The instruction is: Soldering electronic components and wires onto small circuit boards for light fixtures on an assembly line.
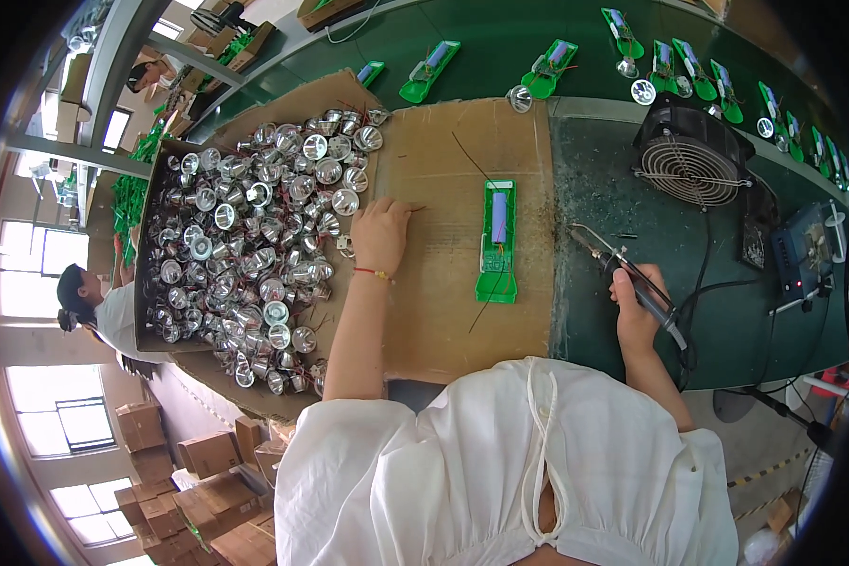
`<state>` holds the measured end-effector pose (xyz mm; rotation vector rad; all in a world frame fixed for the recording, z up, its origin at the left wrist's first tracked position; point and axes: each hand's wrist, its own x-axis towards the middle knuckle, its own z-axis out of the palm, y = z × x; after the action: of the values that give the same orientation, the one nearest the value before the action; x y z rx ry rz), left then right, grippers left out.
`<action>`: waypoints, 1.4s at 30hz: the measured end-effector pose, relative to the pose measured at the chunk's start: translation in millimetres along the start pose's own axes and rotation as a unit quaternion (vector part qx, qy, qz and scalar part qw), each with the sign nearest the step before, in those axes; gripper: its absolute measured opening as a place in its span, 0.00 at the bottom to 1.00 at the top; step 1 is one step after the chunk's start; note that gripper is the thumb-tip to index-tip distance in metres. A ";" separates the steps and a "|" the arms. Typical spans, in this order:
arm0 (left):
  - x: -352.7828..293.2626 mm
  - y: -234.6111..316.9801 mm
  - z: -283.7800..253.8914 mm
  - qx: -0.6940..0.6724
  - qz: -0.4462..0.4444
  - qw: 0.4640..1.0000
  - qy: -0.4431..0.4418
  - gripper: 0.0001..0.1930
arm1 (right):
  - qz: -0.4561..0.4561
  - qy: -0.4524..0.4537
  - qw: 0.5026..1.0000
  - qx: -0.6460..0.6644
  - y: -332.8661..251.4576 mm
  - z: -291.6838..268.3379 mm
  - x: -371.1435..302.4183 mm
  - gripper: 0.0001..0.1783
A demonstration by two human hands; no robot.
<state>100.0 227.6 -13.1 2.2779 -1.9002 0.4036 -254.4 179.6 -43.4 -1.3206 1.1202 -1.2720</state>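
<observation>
Lying on one cardboard sheet [443,316], one green housing [496,283] sits three o'clock from the left hand [380,236], whose grip is unclear, and ten o'clock from the right hand [638,309], closed around one soldering iron [661,314]; the housing holds one purple battery [498,212]

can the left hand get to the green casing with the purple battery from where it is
Probably yes: the left hand is over the same cardboard sheet, left of the green casing, and nothing bulky stands between them. The soldering iron, in the right hand, is on the casing's other side.
</observation>
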 end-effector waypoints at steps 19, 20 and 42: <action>-56.1 97.9 -35.6 -0.479 -0.157 0.856 -0.114 0.08 | -0.083 -0.195 0.976 -0.042 -36.1 26.5 -19.8 0.08; -54.1 98.9 -35.9 -0.467 -0.141 0.865 -0.117 0.08 | -0.087 -0.191 0.977 -0.040 -35.3 28.0 -19.8 0.08; -51.1 101.2 -31.6 -0.454 -0.156 0.868 -0.124 0.08 | 0.037 -0.122 0.991 0.036 -33.3 26.0 -28.5 0.08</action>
<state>-11.1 265.6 -4.1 1.9181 -1.2978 -0.7142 -229.5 213.1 -14.1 -1.3274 0.9339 -1.0551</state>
